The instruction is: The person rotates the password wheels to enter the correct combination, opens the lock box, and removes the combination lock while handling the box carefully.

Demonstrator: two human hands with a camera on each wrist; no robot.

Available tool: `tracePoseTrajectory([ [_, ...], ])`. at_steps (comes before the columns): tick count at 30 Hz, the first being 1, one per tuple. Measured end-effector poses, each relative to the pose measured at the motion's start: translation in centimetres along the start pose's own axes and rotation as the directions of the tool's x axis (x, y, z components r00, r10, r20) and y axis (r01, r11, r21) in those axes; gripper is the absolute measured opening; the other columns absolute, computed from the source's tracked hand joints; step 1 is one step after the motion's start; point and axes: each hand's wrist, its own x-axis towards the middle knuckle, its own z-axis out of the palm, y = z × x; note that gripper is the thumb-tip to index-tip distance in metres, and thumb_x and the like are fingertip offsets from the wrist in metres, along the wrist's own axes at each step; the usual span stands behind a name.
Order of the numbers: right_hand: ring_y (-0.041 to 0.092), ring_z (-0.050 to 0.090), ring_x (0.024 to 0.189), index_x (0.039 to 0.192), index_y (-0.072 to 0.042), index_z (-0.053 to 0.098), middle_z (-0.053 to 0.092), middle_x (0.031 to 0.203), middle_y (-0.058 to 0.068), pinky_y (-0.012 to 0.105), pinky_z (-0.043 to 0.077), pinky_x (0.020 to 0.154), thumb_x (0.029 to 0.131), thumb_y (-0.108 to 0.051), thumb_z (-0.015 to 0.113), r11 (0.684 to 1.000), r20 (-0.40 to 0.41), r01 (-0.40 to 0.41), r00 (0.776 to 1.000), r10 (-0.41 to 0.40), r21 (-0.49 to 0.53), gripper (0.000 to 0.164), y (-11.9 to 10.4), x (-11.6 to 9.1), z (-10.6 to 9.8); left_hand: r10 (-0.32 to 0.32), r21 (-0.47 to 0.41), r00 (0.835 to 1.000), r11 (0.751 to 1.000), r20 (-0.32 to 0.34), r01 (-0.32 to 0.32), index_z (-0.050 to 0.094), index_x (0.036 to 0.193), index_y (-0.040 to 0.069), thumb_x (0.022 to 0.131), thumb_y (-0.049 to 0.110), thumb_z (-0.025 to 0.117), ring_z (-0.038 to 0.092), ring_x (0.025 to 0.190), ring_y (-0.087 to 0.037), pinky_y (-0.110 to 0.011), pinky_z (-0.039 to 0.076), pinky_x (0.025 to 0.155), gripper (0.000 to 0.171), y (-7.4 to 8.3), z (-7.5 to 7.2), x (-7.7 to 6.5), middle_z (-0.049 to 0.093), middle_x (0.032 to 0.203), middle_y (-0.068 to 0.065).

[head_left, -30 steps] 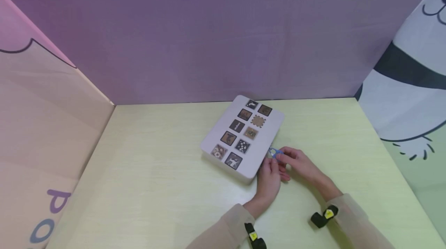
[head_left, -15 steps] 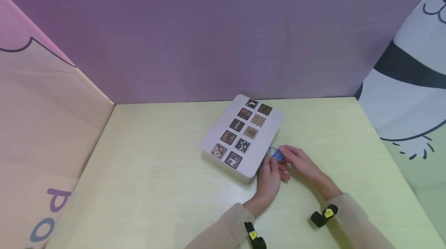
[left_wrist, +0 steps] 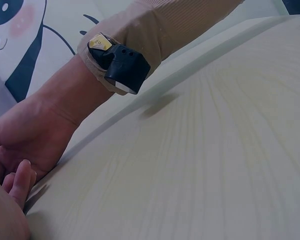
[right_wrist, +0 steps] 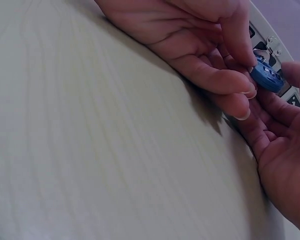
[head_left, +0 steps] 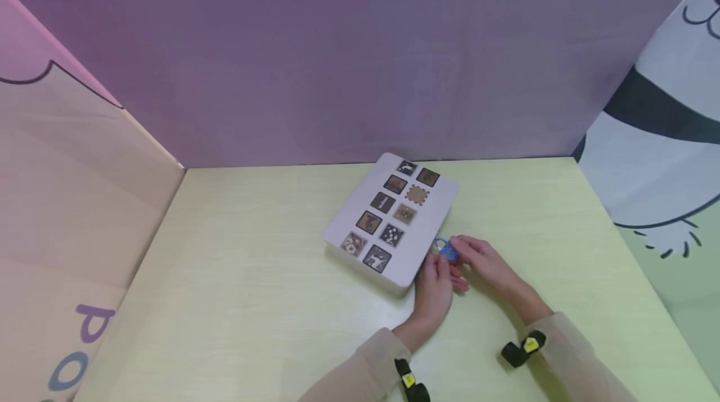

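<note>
A small blue combination padlock sits at the right long side of a white tin box with square pictures on its lid. In the right wrist view, the padlock shows dials on its face, and its shackle is by a metal clasp on the box. My right hand pinches the near end of the padlock with thumb and finger. From the other side my left hand holds it, thumb above and fingers underneath. Whether the shackle is locked cannot be seen. The left wrist view hides the padlock.
Both hands work over a pale wood-grain table. Behind it rises a purple wall, with printed panels at left and right. Black wrist cameras are strapped over the sleeves.
My right fingers have drawn back slightly to the right, so more of the padlock's blue body shows than a second ago. The box and my left hand stay in place.
</note>
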Motion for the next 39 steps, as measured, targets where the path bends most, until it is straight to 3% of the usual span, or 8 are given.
tracePoseTrajectory([
  [8, 0.012, 0.063, 0.097, 0.111, 0.008, 0.065, 0.07, 0.095, -0.001, 0.018, 0.044, 0.096, 0.107, -0.018, 0.054, 0.999, 0.044, 0.047, 0.998, -0.047, 0.001, 0.028, 0.08, 0.06, 0.02, 0.034, -0.016, 0.999, 0.999, -0.003, -0.034, 0.058, 0.103, 0.002, 0.111, 0.012, 0.043, 0.068, 0.059, -0.019, -0.025, 0.061, 0.059, 0.019, -0.18, 0.05, 0.08, 0.067, 0.081, -0.011],
  [16, 0.011, 0.064, 0.095, 0.112, 0.01, 0.064, 0.071, 0.094, -0.004, 0.018, 0.046, 0.095, 0.105, -0.014, 0.057, 0.999, 0.048, 0.048, 0.998, -0.049, 0.016, 0.026, 0.0, -0.03, 0.07, 0.05, -0.01, 0.999, 0.999, -0.01, -0.05, 0.057, 0.103, 0.001, 0.11, 0.012, 0.043, 0.069, 0.06, -0.025, -0.026, 0.061, 0.058, 0.019, -0.18, 0.07, 0.03, 0.067, 0.081, -0.012],
  [26, 0.013, 0.064, 0.095, 0.11, 0.008, 0.066, 0.07, 0.093, 0.0, 0.018, 0.045, 0.096, 0.106, -0.017, 0.057, 0.999, 0.045, 0.033, 0.998, -0.033, -0.003, 0.027, 0.0, -0.02, 0.11, 0.021, -0.005, 1.0, 1.0, -0.021, -0.021, 0.058, 0.1, 0.006, 0.11, 0.012, 0.044, 0.064, 0.057, -0.013, -0.022, 0.059, 0.058, 0.018, -0.21, 0.18, 0.12, 0.066, 0.078, -0.007],
  [31, 0.013, 0.064, 0.097, 0.114, 0.008, 0.065, 0.071, 0.097, 0.0, 0.018, 0.044, 0.098, 0.105, -0.017, 0.057, 0.999, 0.051, 0.032, 0.998, -0.033, 0.014, 0.028, 0.14, 0.01, 0.06, 0.021, -0.017, 1.0, 1.0, -0.015, -0.021, 0.058, 0.101, 0.005, 0.11, 0.011, 0.043, 0.064, 0.057, -0.012, -0.022, 0.059, 0.058, 0.018, -0.26, 0.19, 0.14, 0.067, 0.078, -0.009],
  [39, 0.012, 0.065, 0.094, 0.114, 0.011, 0.063, 0.071, 0.098, -0.003, 0.018, 0.047, 0.094, 0.105, -0.012, 0.054, 0.995, 0.072, 0.097, 0.992, -0.099, 0.041, 0.026, 0.3, 0.02, -0.01, 0.023, -0.012, 1.0, 1.0, -0.014, -0.023, 0.058, 0.101, 0.005, 0.111, 0.013, 0.043, 0.066, 0.058, -0.015, -0.023, 0.06, 0.059, 0.019, -0.21, 0.18, 0.16, 0.067, 0.079, -0.01],
])
